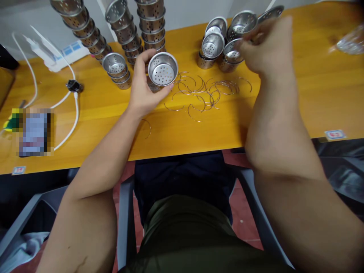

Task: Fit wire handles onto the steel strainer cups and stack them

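My left hand (145, 89) is wrapped round a small perforated metal cup (163, 69), lifted above the table with its mouth turned towards me. Under that cup, a little more metal shows between thumb and fingers; I cannot make out what it is. Curled at the right edge of a group of similar cups (212, 45) is my right hand (263, 47). Its thumb lies by the rim of a tilted cup (233, 51), and its blurred fingers partly hide what they grip. Behind them a perforated metal disc (271, 13) slants upward.
Thin curved wires (210, 93) lie scattered mid-table, with one wire (148, 129) nearer the front edge. Tall leaning stacks of cups (152, 22) and a short stack (116, 68) stand at the back left. Further left are a white cable (76, 117), a power strip (66, 57) and a blurred-out phone (34, 132).
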Motion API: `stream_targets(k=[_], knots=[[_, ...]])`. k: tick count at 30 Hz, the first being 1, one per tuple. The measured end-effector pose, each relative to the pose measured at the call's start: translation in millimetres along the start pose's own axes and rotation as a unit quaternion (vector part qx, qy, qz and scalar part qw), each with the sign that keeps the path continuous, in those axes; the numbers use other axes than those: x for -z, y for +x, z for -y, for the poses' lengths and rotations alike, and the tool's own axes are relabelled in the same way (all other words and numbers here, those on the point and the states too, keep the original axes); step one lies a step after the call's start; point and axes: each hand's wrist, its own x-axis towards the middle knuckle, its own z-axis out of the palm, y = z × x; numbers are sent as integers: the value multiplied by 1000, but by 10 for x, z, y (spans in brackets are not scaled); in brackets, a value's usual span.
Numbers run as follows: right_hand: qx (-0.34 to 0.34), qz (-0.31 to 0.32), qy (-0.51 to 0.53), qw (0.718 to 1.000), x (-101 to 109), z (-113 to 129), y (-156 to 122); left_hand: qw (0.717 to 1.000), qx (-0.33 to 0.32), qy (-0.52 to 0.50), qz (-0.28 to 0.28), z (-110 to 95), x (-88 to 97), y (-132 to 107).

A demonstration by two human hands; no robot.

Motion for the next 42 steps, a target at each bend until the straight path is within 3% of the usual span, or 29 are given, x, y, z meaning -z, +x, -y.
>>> stream_targets(k=[2,4,6,8,16,22,28,35,42], knots=[[68,-4,86,994,-9,76,-33,1000,-14,14,-22,51,-5,3],[129,110,134,976,-42,184,-91,999,-28,24,-39,106,-22,11],[152,251,93,951,-114,309,-163,998,-36,31,-45,150,-37,21],[153,313,50,936,-223,437,-234,998,-37,29,-45,176,-44,28],[241,327,-107,907,-612,832,-396,999,-45,0,-26,295,-79,20],[223,329,-174,901,-642,932,-453,997,-62,4,-35,321,-121,18],[235,338,-193,891,-629,852,-443,998,-31,-49,-25,326,-136,12],[185,281,-115,935,-563,741,-365,998,-27,-47,-12,291,-154,13],[146,298,-145,932,-630,870,-388,999,-42,-21,-22,199,-150,18]])
